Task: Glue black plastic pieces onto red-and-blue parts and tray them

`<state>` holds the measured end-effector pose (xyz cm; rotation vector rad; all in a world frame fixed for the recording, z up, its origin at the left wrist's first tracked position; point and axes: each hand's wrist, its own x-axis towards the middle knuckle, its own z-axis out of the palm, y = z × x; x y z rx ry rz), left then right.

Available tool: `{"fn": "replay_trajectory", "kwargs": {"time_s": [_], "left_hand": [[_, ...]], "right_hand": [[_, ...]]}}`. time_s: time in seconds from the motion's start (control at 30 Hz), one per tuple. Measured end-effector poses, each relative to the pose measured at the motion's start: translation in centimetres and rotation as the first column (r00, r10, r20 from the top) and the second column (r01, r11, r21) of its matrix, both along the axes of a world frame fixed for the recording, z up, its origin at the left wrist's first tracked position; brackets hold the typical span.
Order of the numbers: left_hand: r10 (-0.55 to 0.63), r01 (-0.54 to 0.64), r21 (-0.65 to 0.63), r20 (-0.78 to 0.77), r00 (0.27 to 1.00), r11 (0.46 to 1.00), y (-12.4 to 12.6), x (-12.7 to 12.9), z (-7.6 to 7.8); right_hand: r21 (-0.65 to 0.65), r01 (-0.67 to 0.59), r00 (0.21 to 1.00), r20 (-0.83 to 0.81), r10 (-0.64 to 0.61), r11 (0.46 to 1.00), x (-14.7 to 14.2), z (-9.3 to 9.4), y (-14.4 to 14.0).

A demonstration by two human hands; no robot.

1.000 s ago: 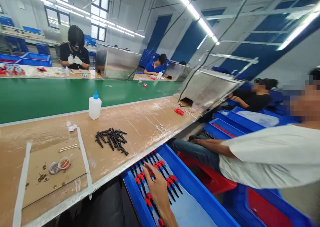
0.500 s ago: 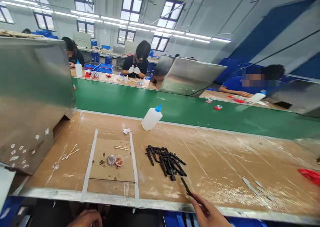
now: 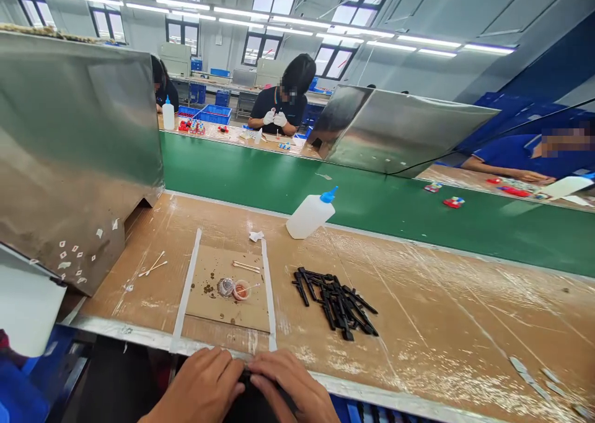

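Two small cups on bench, brownish contents; squeeze bottle near.

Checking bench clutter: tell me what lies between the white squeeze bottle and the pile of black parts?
Nothing: in the head view, bare taped benchtop separates the bottle from the black parts.

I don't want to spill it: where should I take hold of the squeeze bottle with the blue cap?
Probably grip the white squeeze bottle around the middle of its body, coming from the near bench side. It stands by the green belt, and its blue cap is narrow, so the wider body gives the fingers a firmer hold.
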<state>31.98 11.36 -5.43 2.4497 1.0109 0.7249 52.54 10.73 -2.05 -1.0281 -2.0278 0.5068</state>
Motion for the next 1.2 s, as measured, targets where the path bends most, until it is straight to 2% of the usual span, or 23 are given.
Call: {"fn": "replay_trajectory", "kwargs": {"time_s": [0.03, 0.07, 0.1, 0.17, 0.23, 0.27, 0.33, 0.4, 0.47, 0.5, 0.63, 0.73, 0.83, 1.0, 1.1, 1.2], "left_hand": [[0.026, -0.013, -0.179, 0.072, 0.997, 0.984, -0.4, -0.2, -0.6], [0.083, -0.014, -0.369, 0.171, 0.982, 0.929, -1.0, -0.3, -1.2], [0.169, 0.013, -0.549, 0.280, 0.945, 0.836, -1.5, -0.4, -1.8], [0.399, 0.150, -0.799, 0.441, 0.804, 0.583, -2.6, -0.4, -2.8], [0.608, 0.325, -0.879, 0.476, 0.635, 0.348, -3.4, -0.2, -3.4], [0.695, 0.398, -0.881, 0.453, 0.558, 0.254, -3.6, -0.2, -3.5], [0.831, 0.486, -0.865, 0.359, 0.424, 0.126, -3.7, -0.1, -3.6], [0.920, 0.529, -0.847, 0.242, 0.307, 0.047, -3.4, -0.2, -3.5], [0.957, 0.574, -0.819, 0.177, 0.231, 0.013, -3.0, -0.2, -3.3], [0.959, 0.611, -0.791, 0.180, 0.220, 0.009, -2.7, -0.1, -3.2], [0.892, 0.840, -0.542, 0.393, 0.225, 0.027, -1.5, 0.4, -2.9], [0.875, 0.928, -0.372, 0.458, 0.157, 0.028, -1.1, 0.8, -2.9], [0.890, 0.942, -0.330, 0.443, 0.106, 0.052, -1.1, 1.2, -3.0], [0.908, 0.938, -0.335, 0.415, 0.064, 0.087, -1.6, 1.5, -3.2], [0.913, 0.926, -0.361, 0.404, 0.054, 0.105, -1.8, 1.7, -3.4], [0.924, 0.909, -0.405, 0.376, 0.070, 0.096, -2.1, 1.7, -3.3]], "right_hand": [[-0.048, 0.021, 0.999, -0.036, -0.023, 0.999, -0.7, 0.0, 0.3], [-0.108, 0.054, 0.994, -0.084, -0.064, 0.993, -1.1, -0.1, 0.7], [-0.183, 0.111, 0.981, -0.136, -0.137, 0.977, -1.4, -0.4, 1.2], [-0.328, 0.289, 0.909, -0.202, -0.365, 0.900, -1.4, -1.2, 2.6], [-0.406, 0.445, 0.810, -0.197, -0.552, 0.798, -1.2, -2.0, 4.4], [-0.420, 0.481, 0.786, -0.182, -0.591, 0.769, -1.1, -2.3, 5.3], [-0.424, 0.485, 0.789, -0.164, -0.592, 0.764, -1.1, -2.7, 6.8], [-0.424, 0.454, 0.814, -0.161, -0.559, 0.784, -1.4, -2.8, 7.7], [-0.409, 0.431, 0.832, -0.164, -0.529, 0.804, -1.8, -2.6, 8.1], [-0.395, 0.422, 0.842, -0.163, -0.514, 0.817, -2.1, -2.4, 8.2], [-0.274, 0.405, 0.889, -0.106, -0.446, 0.872, -2.8, -1.5, 8.3], [-0.188, 0.410, 0.900, -0.074, -0.429, 0.893, -2.7, -1.2, 8.2], [-0.181, 0.486, 0.854, -0.108, -0.508, 0.855, -2.2, -1.3, 7.8], [-0.306, 0.535, 0.762, -0.227, -0.606, 0.787, -1.7, -2.5, 7.1], [-0.331, 0.574, 0.697, -0.282, -0.659, 0.749, -1.9, -3.4, 6.9], [-0.323, 0.607, 0.639, -0.344, -0.688, 0.726, -2.3, -3.8, 6.9]]}}
